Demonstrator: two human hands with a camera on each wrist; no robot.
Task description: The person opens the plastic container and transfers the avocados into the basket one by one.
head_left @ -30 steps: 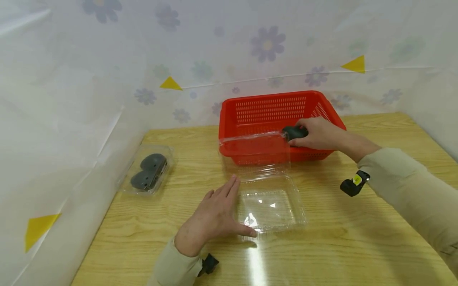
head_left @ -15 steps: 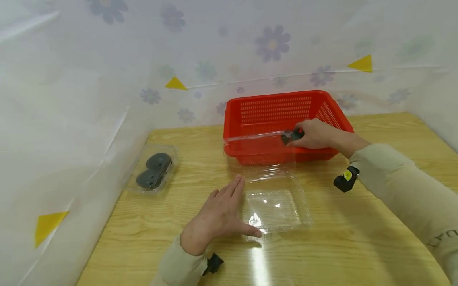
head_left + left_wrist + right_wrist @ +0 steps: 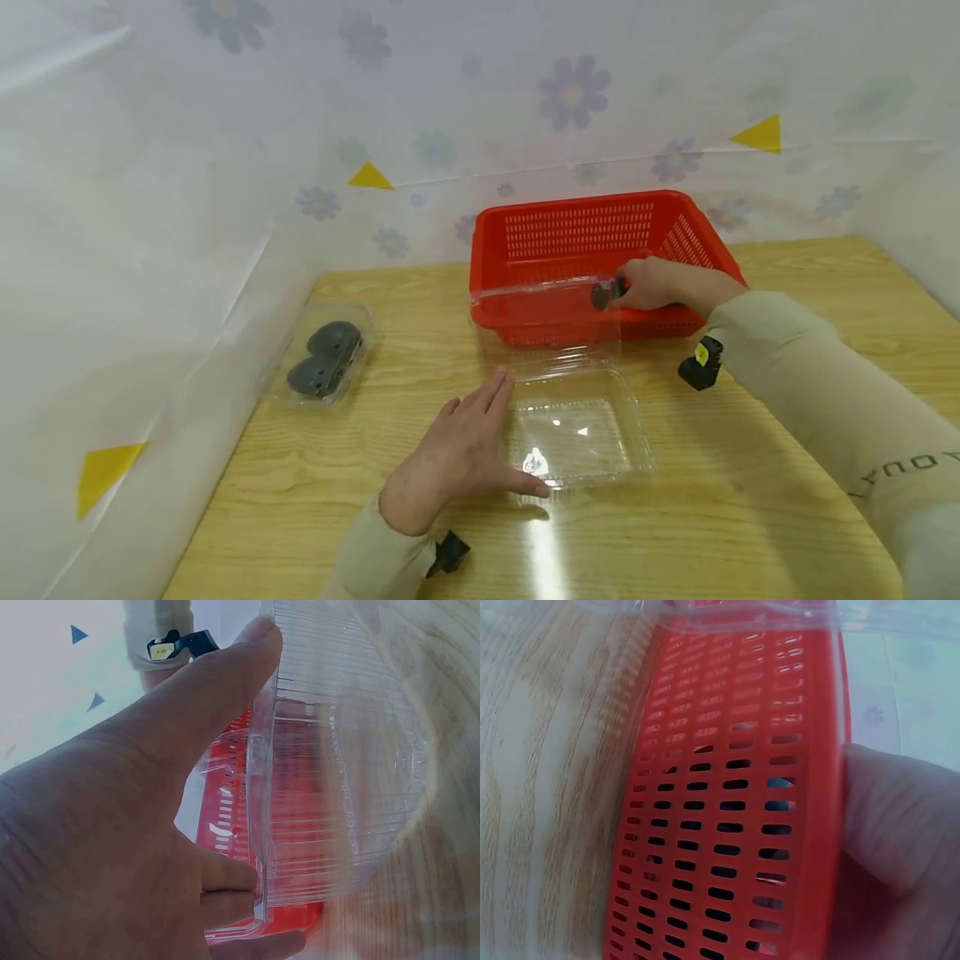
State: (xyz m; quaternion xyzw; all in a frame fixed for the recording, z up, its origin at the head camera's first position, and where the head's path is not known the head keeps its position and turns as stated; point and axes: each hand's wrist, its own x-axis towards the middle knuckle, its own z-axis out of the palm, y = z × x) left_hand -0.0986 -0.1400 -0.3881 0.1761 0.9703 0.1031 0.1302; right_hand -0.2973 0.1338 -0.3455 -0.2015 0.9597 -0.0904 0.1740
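My right hand (image 3: 652, 282) is down inside the red plastic basket (image 3: 577, 200), its fingers on a dark grey rounded computer mouse (image 3: 603, 295). Part of that mouse shows through the raised clear lid. In the right wrist view the basket wall (image 3: 727, 825) hides most of what the hand grips; the thumb (image 3: 900, 817) shows past the rim. My left hand (image 3: 457, 454) rests along the left side of an opened clear clamshell box (image 3: 577, 425). Its fingers are straight, and the thumb (image 3: 225, 671) touches the box's rim. Nothing lies in the box's base.
At the left stands a closed clear box (image 3: 363, 312) with two dark grey mice (image 3: 326, 358) in it. The wooden table (image 3: 300, 508) meets a white flowered curtain (image 3: 465, 100) at the back and sides. The clear lid (image 3: 547, 325) leans toward the basket's front.
My right hand has sunk a little deeper into the basket, with the forearm swinging left. Less of the mouse shows now. The left hand keeps its place on the clear box.
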